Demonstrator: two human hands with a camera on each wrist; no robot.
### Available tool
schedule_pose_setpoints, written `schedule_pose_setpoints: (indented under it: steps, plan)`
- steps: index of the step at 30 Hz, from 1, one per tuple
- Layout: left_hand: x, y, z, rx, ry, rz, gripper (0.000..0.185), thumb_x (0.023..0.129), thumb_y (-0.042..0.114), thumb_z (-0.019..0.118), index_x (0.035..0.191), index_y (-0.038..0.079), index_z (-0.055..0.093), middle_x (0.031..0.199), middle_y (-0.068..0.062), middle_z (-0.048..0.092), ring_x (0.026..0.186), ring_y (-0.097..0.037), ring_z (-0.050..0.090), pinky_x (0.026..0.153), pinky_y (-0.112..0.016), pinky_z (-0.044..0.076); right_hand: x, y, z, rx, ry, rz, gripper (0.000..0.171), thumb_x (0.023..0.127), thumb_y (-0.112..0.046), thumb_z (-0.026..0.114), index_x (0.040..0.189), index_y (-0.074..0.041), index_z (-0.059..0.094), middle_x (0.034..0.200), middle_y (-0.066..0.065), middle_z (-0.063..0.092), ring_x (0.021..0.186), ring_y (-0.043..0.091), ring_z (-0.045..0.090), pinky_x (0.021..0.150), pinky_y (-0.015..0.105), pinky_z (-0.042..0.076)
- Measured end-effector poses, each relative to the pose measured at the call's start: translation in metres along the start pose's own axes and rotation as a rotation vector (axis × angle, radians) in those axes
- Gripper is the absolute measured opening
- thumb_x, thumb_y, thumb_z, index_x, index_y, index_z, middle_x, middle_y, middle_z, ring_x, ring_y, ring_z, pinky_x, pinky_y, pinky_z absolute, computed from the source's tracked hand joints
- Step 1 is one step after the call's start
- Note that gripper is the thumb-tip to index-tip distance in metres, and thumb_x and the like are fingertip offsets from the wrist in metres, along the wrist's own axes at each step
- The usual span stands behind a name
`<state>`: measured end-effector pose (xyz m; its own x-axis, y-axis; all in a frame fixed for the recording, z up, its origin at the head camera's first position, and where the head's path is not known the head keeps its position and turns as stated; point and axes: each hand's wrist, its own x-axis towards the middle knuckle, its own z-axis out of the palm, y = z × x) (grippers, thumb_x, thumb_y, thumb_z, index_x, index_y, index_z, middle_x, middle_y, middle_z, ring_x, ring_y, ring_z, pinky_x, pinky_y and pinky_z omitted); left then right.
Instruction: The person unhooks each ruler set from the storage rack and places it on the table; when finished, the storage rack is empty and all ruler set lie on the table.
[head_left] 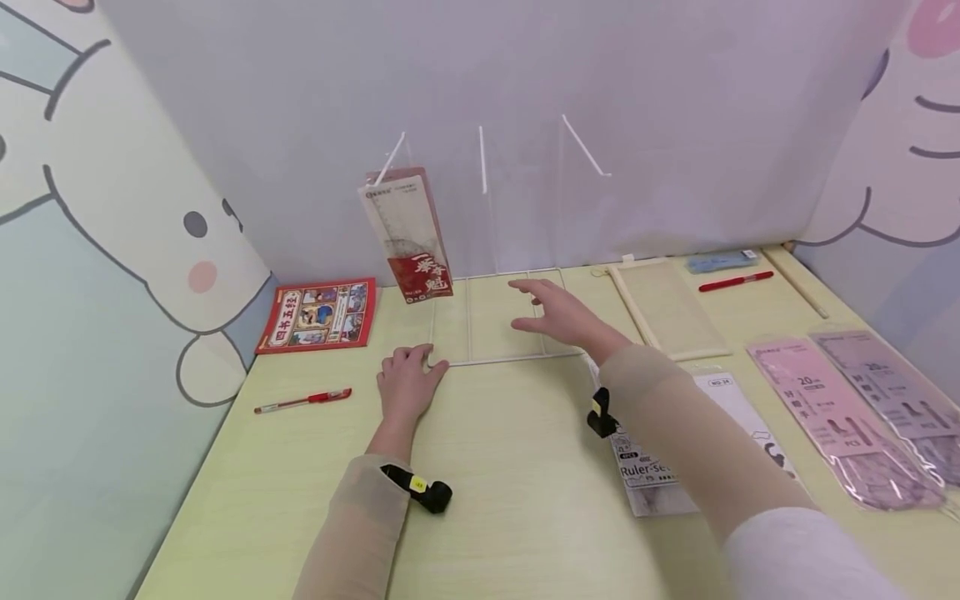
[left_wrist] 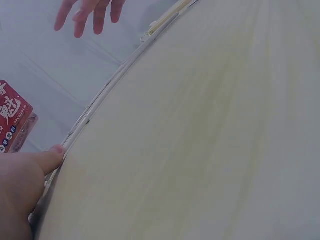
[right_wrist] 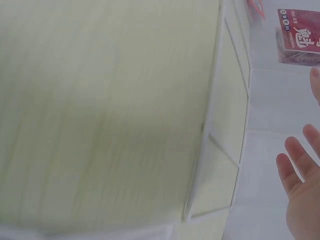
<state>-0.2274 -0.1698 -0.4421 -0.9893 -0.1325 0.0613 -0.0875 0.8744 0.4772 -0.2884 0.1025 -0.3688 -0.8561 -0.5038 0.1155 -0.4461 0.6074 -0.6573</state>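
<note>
A white wire display rack (head_left: 480, 361) with three hooks stands against the back wall. A red-and-white ruler pack (head_left: 408, 233) hangs from its left hook; the middle and right hooks hold nothing. My left hand (head_left: 407, 383) holds the front left corner of the rack's base, with its thumb (left_wrist: 56, 151) against the wire in the left wrist view. Above the right part of the base, my right hand (head_left: 558, 315) hovers with fingers extended and apart, holding nothing. In the right wrist view those fingers (right_wrist: 301, 155) are spread, away from the wires.
A red booklet (head_left: 318, 315) and a red pen (head_left: 303, 401) lie at left. On the right are a ruler-set pack (head_left: 652, 475) partly under my forearm, a beige mesh pouch (head_left: 671, 304), a blue item (head_left: 722, 262), another red pen (head_left: 735, 282), and pink (head_left: 817, 400) and mauve packs (head_left: 888, 383).
</note>
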Motion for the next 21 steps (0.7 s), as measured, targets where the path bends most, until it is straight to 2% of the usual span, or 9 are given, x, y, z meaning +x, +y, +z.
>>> schedule_pose_setpoints:
  steps: [4,8,14,21]
  plan:
    - [0.001,0.001,0.0,0.004,-0.011,-0.002,0.054,0.088,0.051,0.057,0.132,0.019,0.053,0.125,-0.013,0.046,0.112,-0.033,0.037,0.092,-0.051,0.03,0.017,-0.012,0.007,0.024,0.046,-0.022,0.07,0.086,-0.029,0.069,0.144,-0.013,0.035,0.143,0.01,0.039,0.119,0.033,0.047,0.098,0.043,0.037]
    - [0.001,0.0,-0.003,0.004,-0.011,-0.014,0.054,0.088,0.051,0.058,0.132,0.019,0.053,0.125,-0.013,0.046,0.112,-0.033,0.036,0.093,-0.051,0.029,0.036,-0.03,0.017,0.03,0.078,-0.017,0.069,0.086,-0.032,0.068,0.145,-0.017,0.035,0.145,0.008,0.036,0.123,0.03,0.044,0.099,0.043,0.036]
    - [0.002,-0.001,-0.006,-0.003,-0.018,0.003,0.055,0.089,0.05,0.057,0.132,0.017,0.053,0.125,-0.015,0.046,0.112,-0.035,0.037,0.092,-0.052,0.03,0.058,-0.06,0.028,-0.004,0.1,-0.019,0.066,0.089,-0.035,0.064,0.146,-0.024,0.033,0.147,0.004,0.033,0.134,0.023,0.031,0.105,0.044,0.03]
    - [0.002,0.003,-0.002,-0.022,-0.023,0.001,0.053,0.089,0.05,0.057,0.131,0.018,0.054,0.124,-0.014,0.047,0.112,-0.033,0.037,0.091,-0.051,0.029,0.068,-0.081,0.028,0.033,0.113,-0.034,0.064,0.088,-0.034,0.066,0.144,-0.031,0.036,0.149,0.009,0.025,0.134,0.03,0.029,0.101,0.051,0.033]
